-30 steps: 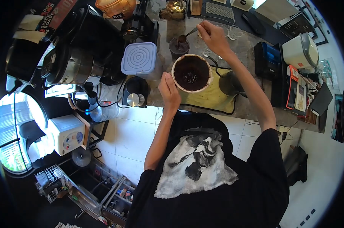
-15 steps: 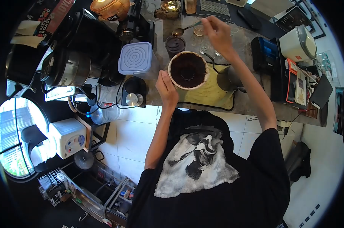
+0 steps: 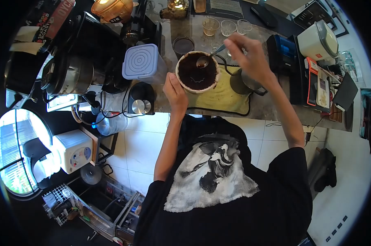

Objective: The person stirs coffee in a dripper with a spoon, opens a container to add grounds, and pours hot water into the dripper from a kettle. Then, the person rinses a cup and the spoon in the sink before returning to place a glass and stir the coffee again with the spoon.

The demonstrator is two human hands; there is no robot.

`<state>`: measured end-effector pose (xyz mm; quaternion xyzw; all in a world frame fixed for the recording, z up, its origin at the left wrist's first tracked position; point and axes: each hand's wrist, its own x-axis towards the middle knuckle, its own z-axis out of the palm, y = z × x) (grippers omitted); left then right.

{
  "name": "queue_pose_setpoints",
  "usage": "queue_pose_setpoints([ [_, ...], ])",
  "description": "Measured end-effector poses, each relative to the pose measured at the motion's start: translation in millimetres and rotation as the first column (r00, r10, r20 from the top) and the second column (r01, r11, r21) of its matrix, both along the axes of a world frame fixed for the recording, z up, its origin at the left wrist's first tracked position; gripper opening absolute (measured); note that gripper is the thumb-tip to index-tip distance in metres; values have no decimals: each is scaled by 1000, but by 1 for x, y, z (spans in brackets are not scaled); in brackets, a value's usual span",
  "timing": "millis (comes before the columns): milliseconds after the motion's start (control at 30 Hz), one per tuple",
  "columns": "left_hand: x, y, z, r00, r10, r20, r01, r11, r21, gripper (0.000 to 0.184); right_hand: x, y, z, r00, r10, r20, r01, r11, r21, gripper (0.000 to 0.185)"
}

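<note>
My left hand (image 3: 175,93) is closed on the side of a round, pale-rimmed container (image 3: 213,87), tilted toward me. Dark, ground-looking stuff (image 3: 192,76) lines its inside. Pinched in my right hand (image 3: 247,56) is a metal spoon (image 3: 202,62), its bowl over the container's mouth. Whether the spoon touches the dark contents I cannot tell. Just behind the container stands a glass of dark liquid (image 3: 183,46). A yellow-green cloth (image 3: 228,98) lies beneath, with a dark gooseneck kettle (image 3: 243,84) on it, below my right hand.
A lidded tub (image 3: 141,62) and a small black device with silver knobs (image 3: 141,100) stand to the left. Several small glasses (image 3: 210,27) sit at the back. On the right are a black machine (image 3: 282,53) and a white canister (image 3: 317,40). The counter edge runs before my body.
My right hand has brought the spoon from above the dark glass toward me and over the container. The container in my left hand has shifted slightly left and away from me.
</note>
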<state>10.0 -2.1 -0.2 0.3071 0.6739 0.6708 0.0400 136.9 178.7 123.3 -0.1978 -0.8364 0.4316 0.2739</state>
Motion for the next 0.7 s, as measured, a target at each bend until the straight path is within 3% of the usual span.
queue_pose_setpoints([
  [67, 0, 0, 1, 1000, 15, -21, -15, 1000, -17, 39, 0, -9, -2, 995, 42, 95, -66, 960, 272, 20],
  [167, 1, 0, 2, 999, 19, -33, -19, 1000, -17, 39, -8, -13, -16, 991, 133, -7, -121, 922, 367, 19],
  [300, 1, -1, 2, 1000, 16, -24, -17, 1000, -26, 39, -9, -10, -29, 983, 182, 5, -169, 902, 398, 19],
  [400, 1, -1, 1, 999, 23, -33, -23, 999, -23, 39, -7, -9, -30, 980, 192, 54, -198, 906, 375, 20],
  [467, 2, -1, 3, 999, 23, -28, -23, 1000, -10, 38, -6, -11, -26, 978, 167, 124, -189, 963, 192, 21],
  [567, 1, -2, -1, 999, 18, -36, -19, 1000, -16, 38, -5, -7, -31, 982, 86, 165, -103, 990, 98, 24],
  [700, 1, -1, 0, 999, 16, -38, -17, 1000, -13, 38, -9, 4, -56, 995, 68, 68, -64, 996, -70, 28],
])
